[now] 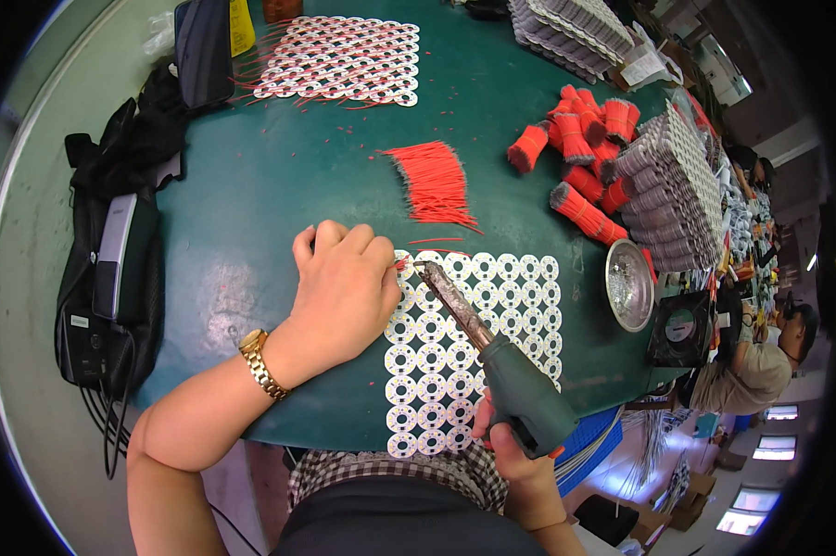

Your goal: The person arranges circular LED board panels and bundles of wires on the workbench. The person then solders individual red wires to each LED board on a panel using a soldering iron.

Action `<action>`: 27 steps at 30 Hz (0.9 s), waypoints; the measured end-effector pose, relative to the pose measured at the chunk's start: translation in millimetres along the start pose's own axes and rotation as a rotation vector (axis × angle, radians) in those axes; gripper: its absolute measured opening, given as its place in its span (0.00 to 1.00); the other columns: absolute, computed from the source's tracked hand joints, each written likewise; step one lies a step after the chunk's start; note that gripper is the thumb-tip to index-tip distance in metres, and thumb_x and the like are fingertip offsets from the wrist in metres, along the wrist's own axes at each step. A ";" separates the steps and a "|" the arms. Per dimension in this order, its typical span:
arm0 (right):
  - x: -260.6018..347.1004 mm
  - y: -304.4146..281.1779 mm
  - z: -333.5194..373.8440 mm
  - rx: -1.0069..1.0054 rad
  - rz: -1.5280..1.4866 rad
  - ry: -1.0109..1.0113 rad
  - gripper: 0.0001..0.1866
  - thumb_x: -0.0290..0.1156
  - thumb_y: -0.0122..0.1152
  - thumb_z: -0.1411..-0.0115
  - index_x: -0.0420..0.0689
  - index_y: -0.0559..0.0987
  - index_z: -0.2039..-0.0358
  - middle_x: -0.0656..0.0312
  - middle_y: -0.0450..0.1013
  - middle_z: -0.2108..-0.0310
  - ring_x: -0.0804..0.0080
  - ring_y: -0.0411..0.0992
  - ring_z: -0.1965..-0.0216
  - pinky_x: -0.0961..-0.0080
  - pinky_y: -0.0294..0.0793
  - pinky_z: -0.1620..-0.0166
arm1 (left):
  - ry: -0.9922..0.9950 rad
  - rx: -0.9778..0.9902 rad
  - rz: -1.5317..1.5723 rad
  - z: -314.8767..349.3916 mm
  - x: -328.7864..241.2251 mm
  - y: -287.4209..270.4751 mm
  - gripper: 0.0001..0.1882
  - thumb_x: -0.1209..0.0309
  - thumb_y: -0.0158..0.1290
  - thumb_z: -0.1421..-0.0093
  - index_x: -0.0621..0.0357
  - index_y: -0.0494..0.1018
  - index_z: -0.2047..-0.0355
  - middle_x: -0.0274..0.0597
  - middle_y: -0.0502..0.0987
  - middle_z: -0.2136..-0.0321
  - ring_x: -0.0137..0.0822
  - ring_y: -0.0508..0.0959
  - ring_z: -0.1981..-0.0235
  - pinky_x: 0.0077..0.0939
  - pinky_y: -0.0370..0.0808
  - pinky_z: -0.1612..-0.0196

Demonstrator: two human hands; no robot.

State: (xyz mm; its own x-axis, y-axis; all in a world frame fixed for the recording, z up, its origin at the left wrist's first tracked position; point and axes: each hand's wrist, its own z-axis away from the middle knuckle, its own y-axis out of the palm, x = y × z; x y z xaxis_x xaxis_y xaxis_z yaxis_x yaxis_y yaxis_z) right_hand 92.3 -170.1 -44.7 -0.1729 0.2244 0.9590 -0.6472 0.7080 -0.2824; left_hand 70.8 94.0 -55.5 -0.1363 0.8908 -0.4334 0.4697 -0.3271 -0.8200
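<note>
My right hand (515, 463) is wrapped round the dark green handle of a soldering gun (525, 389). Its long, crusted metal tip reaches up and left to the top left corner of a panel of white ring-shaped circuit boards (430, 387). Right beside that tip, my left hand (351, 287) is closed in a pinch, with a short red wire end (402, 264) showing at its fingertips. Most of that wire is hidden by the hand. Just beyond the panel lie a loose red wire (437, 240) and a flat bunch of cut red wires (432, 183).
Bundles of red wires (576, 139) and stacked board panels (668, 190) stand at the right, near a metal bowl (629, 285). A wired panel (344, 60) and a phone (204, 53) lie at the far left. A black bag (112, 269) hugs the left edge. People sit far right.
</note>
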 end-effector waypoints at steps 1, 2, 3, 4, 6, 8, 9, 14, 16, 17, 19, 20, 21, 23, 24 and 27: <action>0.0 0.0 0.5 -0.007 0.015 0.022 0.22 0.39 0.57 0.46 0.38 0.70 0.55 0.61 0.69 0.79 0.80 0.63 0.81 0.82 0.62 0.78 | 0.004 0.003 -0.002 -0.1 -0.1 -0.4 0.04 0.75 0.52 0.49 0.56 0.68 0.75 0.40 0.67 0.73 0.43 0.65 0.65 0.43 0.59 0.52; 1.6 -0.5 -0.8 -0.006 0.014 0.023 0.22 0.39 0.57 0.46 0.38 0.70 0.55 0.61 0.69 0.79 0.80 0.63 0.81 0.82 0.62 0.78 | 0.009 0.006 -0.003 0.0 -0.2 -0.8 0.04 0.75 0.52 0.49 0.57 0.68 0.74 0.40 0.67 0.73 0.44 0.65 0.65 0.43 0.59 0.52; 4.3 -1.4 -4.1 0.017 0.022 0.014 0.22 0.40 0.58 0.45 0.38 0.70 0.55 0.61 0.69 0.79 0.81 0.63 0.81 0.83 0.62 0.78 | 0.009 0.007 -0.003 -0.1 -0.1 -0.7 0.04 0.75 0.52 0.49 0.57 0.68 0.74 0.40 0.67 0.73 0.44 0.65 0.65 0.43 0.59 0.52; 7.0 -1.9 -6.5 0.041 0.030 0.006 0.22 0.40 0.58 0.45 0.38 0.70 0.55 0.61 0.69 0.79 0.81 0.64 0.81 0.83 0.62 0.78 | 0.010 0.011 -0.007 -0.1 0.0 -0.7 0.04 0.75 0.52 0.48 0.57 0.68 0.74 0.40 0.66 0.73 0.44 0.65 0.65 0.44 0.59 0.52; 12.2 3.7 -8.4 -0.002 0.004 0.020 0.23 0.42 0.59 0.44 0.38 0.71 0.56 0.62 0.70 0.79 0.81 0.64 0.81 0.83 0.62 0.78 | 0.011 0.016 -0.010 0.0 0.0 -0.8 0.03 0.75 0.52 0.48 0.57 0.68 0.74 0.40 0.66 0.73 0.44 0.65 0.65 0.44 0.59 0.52; 13.2 5.2 -8.6 -0.043 -0.021 0.034 0.23 0.44 0.60 0.44 0.37 0.72 0.57 0.62 0.70 0.79 0.81 0.64 0.80 0.83 0.62 0.78 | 0.011 0.017 -0.014 0.2 0.1 -0.7 0.03 0.75 0.51 0.48 0.57 0.68 0.74 0.40 0.66 0.72 0.44 0.65 0.65 0.44 0.59 0.52; 13.2 4.2 -8.4 -0.029 -0.013 0.034 0.24 0.45 0.61 0.44 0.37 0.72 0.57 0.62 0.70 0.78 0.81 0.65 0.80 0.83 0.62 0.77 | 0.009 0.017 -0.015 0.2 0.0 -1.1 0.03 0.75 0.51 0.48 0.57 0.68 0.74 0.40 0.66 0.72 0.44 0.65 0.65 0.44 0.59 0.52; 8.7 3.4 -5.0 -0.012 0.028 0.038 0.25 0.46 0.62 0.43 0.37 0.72 0.56 0.62 0.70 0.77 0.80 0.66 0.79 0.82 0.63 0.77 | 0.002 0.010 -0.017 -0.3 -2.1 -1.5 0.03 0.75 0.51 0.48 0.57 0.68 0.74 0.40 0.67 0.73 0.44 0.65 0.65 0.44 0.59 0.52; 4.4 3.9 -4.3 -0.025 0.055 -0.026 0.24 0.44 0.62 0.43 0.37 0.72 0.56 0.62 0.71 0.76 0.78 0.67 0.79 0.81 0.65 0.75 | -0.002 0.009 -0.011 -0.5 -1.6 -1.6 0.03 0.75 0.51 0.49 0.56 0.68 0.74 0.40 0.67 0.73 0.44 0.65 0.65 0.43 0.59 0.53; 6.0 4.2 -5.0 -0.022 0.054 -0.025 0.24 0.44 0.62 0.43 0.37 0.72 0.56 0.62 0.71 0.76 0.78 0.67 0.79 0.81 0.65 0.75 | -0.004 0.006 -0.004 -0.5 -1.1 -1.8 0.03 0.75 0.51 0.49 0.56 0.68 0.74 0.40 0.67 0.73 0.44 0.66 0.65 0.43 0.59 0.53; 9.0 4.1 -7.7 -0.001 0.051 -0.042 0.21 0.38 0.61 0.43 0.36 0.72 0.55 0.61 0.71 0.76 0.77 0.67 0.78 0.80 0.66 0.74 | -0.010 0.005 0.000 -0.2 -0.4 -2.0 0.03 0.75 0.52 0.49 0.56 0.68 0.75 0.40 0.67 0.73 0.44 0.66 0.65 0.43 0.59 0.53; 8.1 3.7 -7.4 0.006 0.049 -0.042 0.21 0.38 0.61 0.43 0.36 0.72 0.55 0.61 0.71 0.76 0.77 0.67 0.78 0.80 0.66 0.74 | -0.012 0.003 0.006 0.0 0.0 -2.0 0.03 0.75 0.52 0.49 0.56 0.68 0.75 0.40 0.67 0.74 0.43 0.66 0.65 0.43 0.59 0.53; 6.8 3.1 -6.2 0.019 0.079 -0.060 0.20 0.35 0.61 0.44 0.36 0.71 0.55 0.61 0.71 0.76 0.77 0.68 0.77 0.80 0.67 0.73 | -0.021 0.003 -0.001 0.3 0.3 -2.1 0.03 0.75 0.52 0.49 0.56 0.68 0.75 0.40 0.67 0.74 0.43 0.66 0.65 0.43 0.59 0.53; 3.0 1.8 -2.5 0.043 0.103 -0.080 0.19 0.32 0.60 0.45 0.35 0.71 0.56 0.61 0.71 0.76 0.77 0.68 0.77 0.80 0.67 0.73 | -0.005 -0.021 0.017 0.4 0.2 -0.9 0.03 0.75 0.52 0.49 0.56 0.68 0.76 0.39 0.67 0.75 0.43 0.66 0.66 0.43 0.59 0.53; 1.0 0.7 0.8 0.047 0.146 -0.094 0.18 0.32 0.59 0.45 0.35 0.71 0.56 0.61 0.70 0.76 0.76 0.68 0.77 0.80 0.67 0.73 | -0.011 -0.022 0.013 0.1 0.3 -0.6 0.03 0.75 0.52 0.49 0.56 0.68 0.76 0.39 0.67 0.75 0.43 0.66 0.66 0.43 0.59 0.53; -1.3 0.1 5.3 0.061 0.317 -0.166 0.18 0.31 0.58 0.45 0.35 0.71 0.57 0.62 0.70 0.76 0.76 0.68 0.76 0.79 0.67 0.71 | -0.021 -0.010 0.043 -1.0 0.5 -0.6 0.03 0.74 0.53 0.50 0.56 0.69 0.77 0.38 0.68 0.77 0.41 0.66 0.66 0.43 0.59 0.52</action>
State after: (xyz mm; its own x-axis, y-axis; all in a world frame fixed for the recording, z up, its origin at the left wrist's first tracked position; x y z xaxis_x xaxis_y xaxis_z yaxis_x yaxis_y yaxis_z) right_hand 88.6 -173.9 -45.9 -0.4869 0.3114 0.8160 -0.5843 0.5783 -0.5693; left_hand 71.4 94.9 -54.9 -0.1339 0.8691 -0.4762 0.4840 -0.3620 -0.7967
